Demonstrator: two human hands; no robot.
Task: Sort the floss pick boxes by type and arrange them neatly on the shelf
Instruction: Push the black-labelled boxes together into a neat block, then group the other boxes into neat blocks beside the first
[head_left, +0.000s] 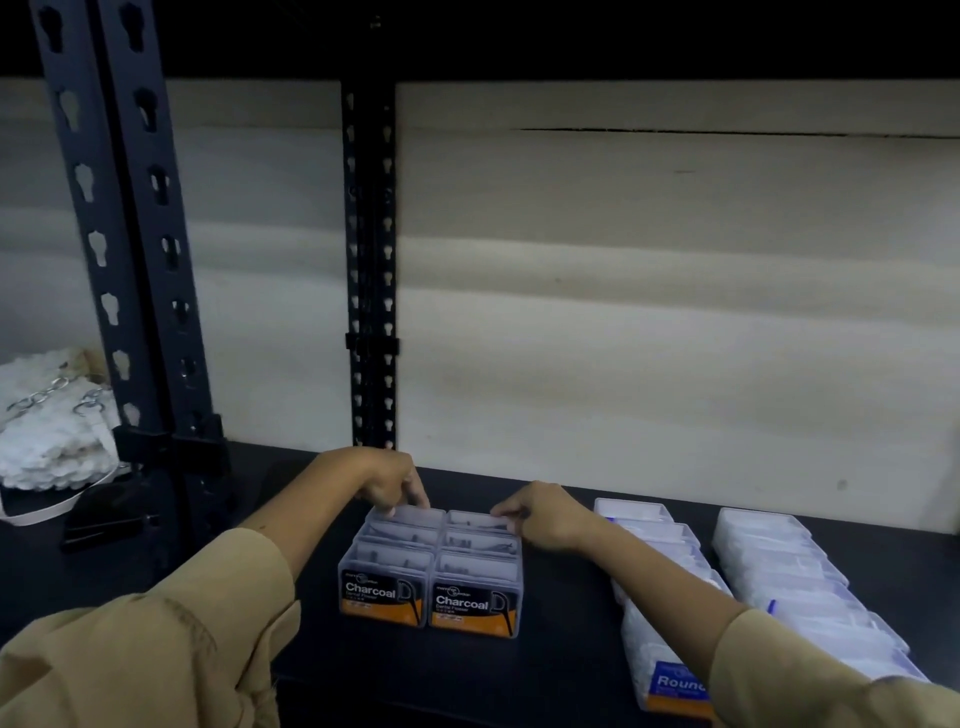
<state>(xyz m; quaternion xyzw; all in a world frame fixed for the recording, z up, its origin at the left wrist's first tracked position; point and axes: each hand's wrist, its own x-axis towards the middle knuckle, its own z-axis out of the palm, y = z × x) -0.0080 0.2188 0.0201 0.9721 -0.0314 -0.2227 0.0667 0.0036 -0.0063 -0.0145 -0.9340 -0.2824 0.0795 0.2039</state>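
Observation:
Several clear Charcoal floss pick boxes (431, 571) with black and orange labels stand in two tight rows on the dark shelf (561, 654). My left hand (389, 480) rests its fingertips on the top of the rearmost box in the left row. My right hand (540, 514) pinches the top edge of the rearmost box in the right row. To the right run two rows of clear boxes with white picks: the nearer Round row (660, 613), partly hidden by my right forearm, and a farther row (795, 577).
Black perforated shelf uprights rise at the left (119, 249) and at the middle back (370, 270). A white fluffy bundle with metal rings (52, 421) lies on the neighbouring shelf at the left. A pale wall closes the back.

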